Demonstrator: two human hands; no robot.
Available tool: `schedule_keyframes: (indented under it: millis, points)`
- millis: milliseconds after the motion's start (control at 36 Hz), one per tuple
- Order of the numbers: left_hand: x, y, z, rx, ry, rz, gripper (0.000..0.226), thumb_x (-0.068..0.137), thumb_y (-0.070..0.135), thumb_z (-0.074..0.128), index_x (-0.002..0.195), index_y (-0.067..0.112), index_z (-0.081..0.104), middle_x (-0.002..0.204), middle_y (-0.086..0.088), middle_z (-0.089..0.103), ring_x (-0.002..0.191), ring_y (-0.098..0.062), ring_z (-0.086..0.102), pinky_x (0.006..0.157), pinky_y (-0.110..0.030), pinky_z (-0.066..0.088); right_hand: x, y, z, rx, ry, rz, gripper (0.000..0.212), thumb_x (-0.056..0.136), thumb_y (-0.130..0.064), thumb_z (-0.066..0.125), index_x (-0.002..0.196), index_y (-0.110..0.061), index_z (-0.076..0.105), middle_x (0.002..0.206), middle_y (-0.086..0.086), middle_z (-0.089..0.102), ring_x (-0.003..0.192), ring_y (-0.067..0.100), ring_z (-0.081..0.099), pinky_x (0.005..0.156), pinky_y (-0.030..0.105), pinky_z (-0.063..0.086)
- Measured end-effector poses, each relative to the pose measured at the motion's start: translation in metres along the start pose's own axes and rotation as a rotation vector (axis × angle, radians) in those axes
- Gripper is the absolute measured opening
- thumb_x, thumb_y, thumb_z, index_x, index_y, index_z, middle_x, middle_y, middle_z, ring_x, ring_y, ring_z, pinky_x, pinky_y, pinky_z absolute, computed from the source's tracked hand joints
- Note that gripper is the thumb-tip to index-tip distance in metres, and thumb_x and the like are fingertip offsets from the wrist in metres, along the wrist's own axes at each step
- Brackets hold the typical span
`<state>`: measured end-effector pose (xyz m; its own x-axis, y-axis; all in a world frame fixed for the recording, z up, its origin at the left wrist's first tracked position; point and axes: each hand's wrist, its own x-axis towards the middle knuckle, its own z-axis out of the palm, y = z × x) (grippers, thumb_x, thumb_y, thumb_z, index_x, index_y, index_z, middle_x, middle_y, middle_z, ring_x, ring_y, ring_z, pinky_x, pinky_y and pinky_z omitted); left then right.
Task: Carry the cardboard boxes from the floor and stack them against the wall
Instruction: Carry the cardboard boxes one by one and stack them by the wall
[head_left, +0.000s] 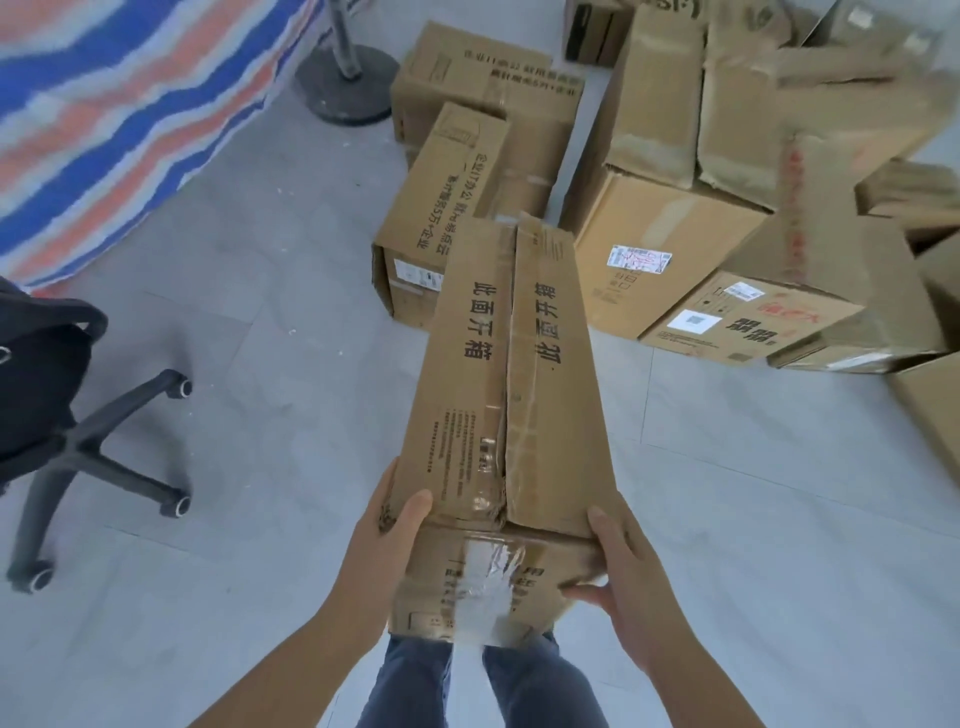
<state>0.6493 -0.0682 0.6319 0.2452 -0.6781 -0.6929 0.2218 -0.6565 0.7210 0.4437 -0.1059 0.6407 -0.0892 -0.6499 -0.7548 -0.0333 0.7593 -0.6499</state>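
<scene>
A long narrow cardboard box (511, 374) with black printed characters and clear tape is held out in front of me, above the floor. My left hand (387, 540) grips its near left corner, thumb on the top face. My right hand (618, 566) grips the near right corner, thumb on top and fingers curled under the end. Beyond it, more cardboard boxes stand on the floor: an upright one (441, 208), a wider one (488, 93) behind it, and a loose pile (727, 171) at the right.
A black office chair (67, 415) on castors stands at the left. A striped blue, orange and white tarp (114, 104) fills the upper left. A round grey stand base (348, 83) sits beside it. The floor is grey tile (753, 519). My legs show below the box.
</scene>
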Motion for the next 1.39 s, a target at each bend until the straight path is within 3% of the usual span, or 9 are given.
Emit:
schedule_keyframes:
  millis: [194, 500, 639, 722, 861, 1056, 1194, 1306, 1389]
  points:
    - [-0.073, -0.01, 0.025, -0.079, 0.087, 0.118, 0.027, 0.099, 0.028, 0.047, 0.12, 0.045, 0.052, 0.099, 0.025, 0.069, 0.086, 0.007, 0.064, 0.083, -0.035, 0.052, -0.047, -0.01, -0.045, -0.081, -0.118, -0.131, 0.03, 0.098, -0.026, 0.048, 0.127, -0.033, 0.053, 0.1, -0.01, 0.067, 0.088, 0.019, 0.066, 0.082, 0.055, 0.055]
    - [-0.222, -0.08, 0.099, -0.232, 0.299, 0.34, 0.027, 0.1, 0.029, 0.045, 0.117, 0.049, 0.052, 0.103, 0.025, 0.068, 0.094, 0.003, 0.064, 0.089, -0.042, 0.052, -0.124, 0.012, -0.151, -0.229, -0.373, -0.339, 0.041, 0.097, -0.031, 0.048, 0.137, -0.037, 0.043, 0.109, -0.023, 0.06, 0.09, 0.0, 0.063, 0.087, 0.053, 0.054]
    - [-0.284, -0.109, 0.106, -0.284, 0.467, 0.362, 0.024, 0.099, 0.031, 0.045, 0.115, 0.046, 0.054, 0.099, 0.019, 0.07, 0.094, -0.006, 0.064, 0.075, -0.031, 0.052, -0.156, 0.033, -0.166, -0.295, -0.521, -0.394, 0.042, 0.098, -0.031, 0.047, 0.138, -0.039, 0.042, 0.103, -0.027, 0.064, 0.083, -0.011, 0.064, 0.088, 0.054, 0.054]
    - [-0.325, -0.126, 0.101, -0.304, 0.568, 0.352, 0.025, 0.099, 0.032, 0.045, 0.118, 0.046, 0.052, 0.102, 0.016, 0.07, 0.098, -0.013, 0.062, 0.081, -0.04, 0.05, -0.179, 0.045, -0.161, -0.34, -0.64, -0.415, 0.035, 0.1, -0.028, 0.045, 0.133, -0.04, 0.045, 0.09, -0.033, 0.067, 0.082, -0.011, 0.064, 0.088, 0.055, 0.053]
    - [-0.39, -0.163, 0.087, -0.399, 0.711, 0.328, 0.022, 0.099, 0.033, 0.047, 0.105, 0.053, 0.053, 0.089, 0.022, 0.07, 0.09, -0.013, 0.06, 0.094, -0.051, 0.047, -0.215, 0.072, -0.144, -0.469, -0.816, -0.434, 0.036, 0.099, -0.03, 0.046, 0.134, -0.039, 0.045, 0.093, -0.029, 0.068, 0.084, -0.008, 0.065, 0.083, 0.052, 0.056]
    - [-0.483, -0.24, 0.069, -0.594, 0.932, 0.298, 0.019, 0.093, 0.041, 0.054, 0.111, 0.047, 0.057, 0.097, 0.019, 0.071, 0.098, -0.012, 0.064, 0.093, -0.052, 0.048, -0.281, 0.136, -0.112, -0.696, -1.039, -0.452, 0.037, 0.098, -0.038, 0.046, 0.134, -0.044, 0.043, 0.121, -0.016, 0.063, 0.106, 0.008, 0.062, 0.081, 0.047, 0.058]
    - [-0.564, -0.311, 0.053, -0.736, 1.119, 0.262, 0.02, 0.099, 0.031, 0.047, 0.112, 0.038, 0.059, 0.087, 0.02, 0.071, 0.068, 0.003, 0.064, 0.086, -0.045, 0.05, -0.35, 0.211, -0.09, -0.853, -1.194, -0.478, 0.043, 0.097, -0.039, 0.046, 0.138, -0.046, 0.037, 0.125, -0.018, 0.059, 0.111, 0.011, 0.06, 0.077, 0.04, 0.059]
    - [-0.637, -0.38, 0.042, -0.856, 1.283, 0.225, 0.019, 0.098, 0.032, 0.048, 0.111, 0.039, 0.059, 0.087, 0.021, 0.071, 0.076, -0.002, 0.065, 0.089, -0.046, 0.05, -0.417, 0.287, -0.076, -0.969, -1.334, -0.447, 0.047, 0.097, -0.042, 0.045, 0.142, -0.046, 0.033, 0.131, -0.024, 0.05, 0.119, 0.009, 0.051, 0.076, 0.037, 0.059]
    - [-0.691, -0.43, 0.037, -0.92, 1.402, 0.203, 0.018, 0.098, 0.03, 0.047, 0.111, 0.037, 0.058, 0.078, 0.023, 0.07, 0.063, 0.003, 0.063, 0.083, -0.043, 0.049, -0.468, 0.345, -0.071, -1.033, -1.433, -0.413, 0.045, 0.097, -0.041, 0.045, 0.14, -0.047, 0.031, 0.119, -0.033, 0.048, 0.115, 0.006, 0.05, 0.077, 0.037, 0.059]
